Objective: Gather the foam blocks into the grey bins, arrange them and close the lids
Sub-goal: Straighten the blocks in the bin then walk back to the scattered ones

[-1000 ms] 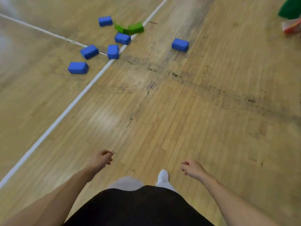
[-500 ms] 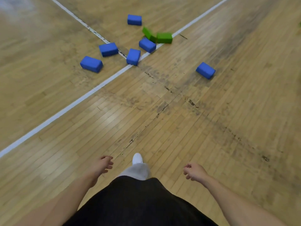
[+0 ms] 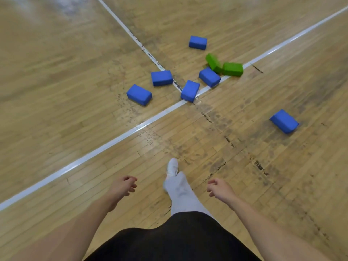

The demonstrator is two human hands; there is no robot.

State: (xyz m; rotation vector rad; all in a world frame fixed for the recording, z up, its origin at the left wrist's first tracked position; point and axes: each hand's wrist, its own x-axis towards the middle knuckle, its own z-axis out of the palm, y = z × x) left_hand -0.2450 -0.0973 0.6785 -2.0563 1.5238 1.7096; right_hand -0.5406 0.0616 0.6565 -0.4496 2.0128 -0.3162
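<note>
Grip of left hand and right hand loose, empty; foam blocks well ahead.

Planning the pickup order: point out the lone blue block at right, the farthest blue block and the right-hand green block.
Lone blue block (image 3: 284, 121): head view, top face centre.
Farthest blue block (image 3: 198, 42): head view, top face centre.
Right-hand green block (image 3: 232, 68): head view, top face centre.
</note>
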